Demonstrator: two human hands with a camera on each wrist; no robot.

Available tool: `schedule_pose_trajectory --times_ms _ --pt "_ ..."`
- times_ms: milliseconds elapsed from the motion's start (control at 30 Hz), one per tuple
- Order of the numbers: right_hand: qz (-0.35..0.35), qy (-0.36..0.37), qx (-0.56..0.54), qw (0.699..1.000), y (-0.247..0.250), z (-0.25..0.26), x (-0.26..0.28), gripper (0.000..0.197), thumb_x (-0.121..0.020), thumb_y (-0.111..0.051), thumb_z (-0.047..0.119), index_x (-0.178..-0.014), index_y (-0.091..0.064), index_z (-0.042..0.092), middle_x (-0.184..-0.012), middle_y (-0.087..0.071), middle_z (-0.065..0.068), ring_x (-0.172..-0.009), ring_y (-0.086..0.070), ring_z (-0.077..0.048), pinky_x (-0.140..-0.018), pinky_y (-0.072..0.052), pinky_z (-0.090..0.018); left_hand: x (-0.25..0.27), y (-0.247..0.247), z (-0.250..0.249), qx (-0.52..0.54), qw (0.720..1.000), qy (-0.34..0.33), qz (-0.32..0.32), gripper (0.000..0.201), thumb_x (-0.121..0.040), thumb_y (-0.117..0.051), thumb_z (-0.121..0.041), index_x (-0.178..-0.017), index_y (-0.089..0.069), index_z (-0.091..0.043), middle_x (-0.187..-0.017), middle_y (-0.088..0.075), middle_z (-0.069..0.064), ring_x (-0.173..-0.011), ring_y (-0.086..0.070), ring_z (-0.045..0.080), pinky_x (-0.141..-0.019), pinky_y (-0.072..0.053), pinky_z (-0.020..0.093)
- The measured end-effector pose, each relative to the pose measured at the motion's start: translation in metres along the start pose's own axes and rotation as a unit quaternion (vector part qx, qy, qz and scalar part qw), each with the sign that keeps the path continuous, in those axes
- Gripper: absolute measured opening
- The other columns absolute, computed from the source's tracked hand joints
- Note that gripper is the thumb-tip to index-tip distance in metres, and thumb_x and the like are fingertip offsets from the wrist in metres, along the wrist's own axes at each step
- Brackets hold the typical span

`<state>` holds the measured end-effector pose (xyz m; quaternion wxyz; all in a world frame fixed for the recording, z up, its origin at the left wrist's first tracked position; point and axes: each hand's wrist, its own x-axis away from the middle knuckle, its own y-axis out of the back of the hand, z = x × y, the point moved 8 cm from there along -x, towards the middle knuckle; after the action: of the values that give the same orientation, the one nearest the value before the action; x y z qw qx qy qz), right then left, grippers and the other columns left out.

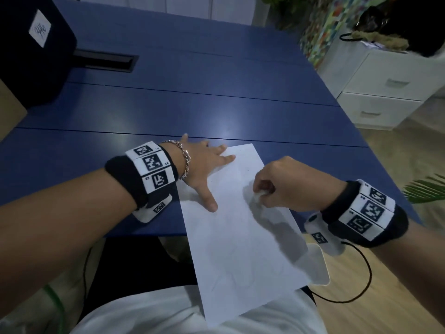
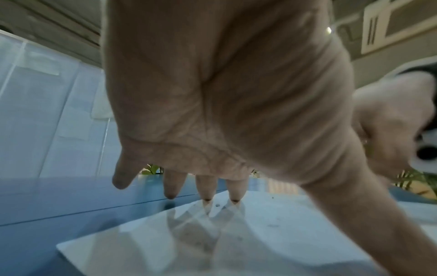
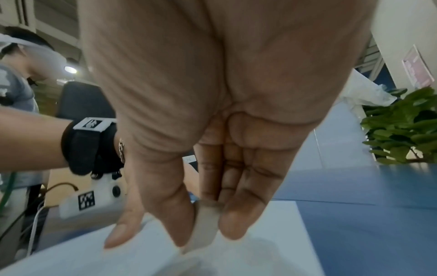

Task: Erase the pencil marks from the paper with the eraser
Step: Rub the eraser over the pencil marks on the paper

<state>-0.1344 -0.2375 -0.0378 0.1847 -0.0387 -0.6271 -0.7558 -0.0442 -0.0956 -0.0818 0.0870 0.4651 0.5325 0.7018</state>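
A white paper is seen on a deep blue table. A pale, off-white eraser is shown. Black wristbands are patterned with black-and-white square codes. At upper right of the head view, white drawers are seen.

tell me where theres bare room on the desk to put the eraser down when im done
Bare blue desk top lies beyond the white paper sheet, up to the black cable slot, and right of the paper's far corner toward the desk edge. It is crowded at the near edge: the left hand presses the paper's left side, and the right hand pinches the white eraser on the paper.
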Motion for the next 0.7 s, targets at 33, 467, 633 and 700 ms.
schedule_pose_trajectory --times_ms 33,467,633,700 --pt "-0.009 0.005 -0.005 1.0 0.004 0.004 -0.006 0.013 -0.083 -0.069 0.026 -0.094 -0.075 0.028 -0.083 -0.072 0.013 -0.078 -0.063 -0.004 -0.072 -0.056 -0.027 -0.002 -0.003 0.001 -0.001 1.0 0.001 0.0 0.147 -0.051 -0.071 -0.095 -0.16 0.016 -0.048 -0.171 0.018 -0.015 -0.159 0.011 0.032 -0.114 0.003 0.081" --pt "-0.074 0.069 0.02 0.995 -0.008 0.04 -0.052 0.015 -0.08 -0.057 0.017 -0.066 -0.053 0.016 -0.063 -0.049 0.004 -0.057 -0.04 -0.011 -0.054 -0.034 -0.031 -0.008 -0.012 0.009 0.035 0.999 0.002 -0.006 0.159 -0.044 -0.066 -0.1 -0.159 0.025 -0.038 -0.168 0.023 -0.024 -0.157 0.017 0.037 -0.114 0.013 0.077" --pt "-0.113 0.005 0.018 0.993 0.008 0.012 -0.061 0.012 -0.078 -0.062 0.018 -0.067 -0.057 0.015 -0.059 -0.05 0.002 -0.054 -0.041 -0.011 -0.058 -0.039 -0.032 -0.008 -0.011 0.008 0.034 0.999 0.003 -0.005 0.157 -0.047 -0.064 -0.101 -0.159 0.026 -0.037 -0.167 0.024 -0.023 -0.158 0.018 0.035 -0.116 0.013 0.076" --pt "-0.114 0.014 0.017 0.993 0.003 0.023 -0.058 0.013 -0.078 -0.059 0.017 -0.067 -0.057 0.01 -0.06 -0.053 -0.001 -0.054 -0.04 -0.013 -0.056 -0.04 -0.035 -0.009 -0.012 0.009 0.037 0.999 -0.001 -0.007 0.158 -0.045 -0.063 -0.102 -0.158 0.026 -0.038 -0.167 0.024 -0.024 -0.157 0.018 0.036 -0.115 0.014 0.076"
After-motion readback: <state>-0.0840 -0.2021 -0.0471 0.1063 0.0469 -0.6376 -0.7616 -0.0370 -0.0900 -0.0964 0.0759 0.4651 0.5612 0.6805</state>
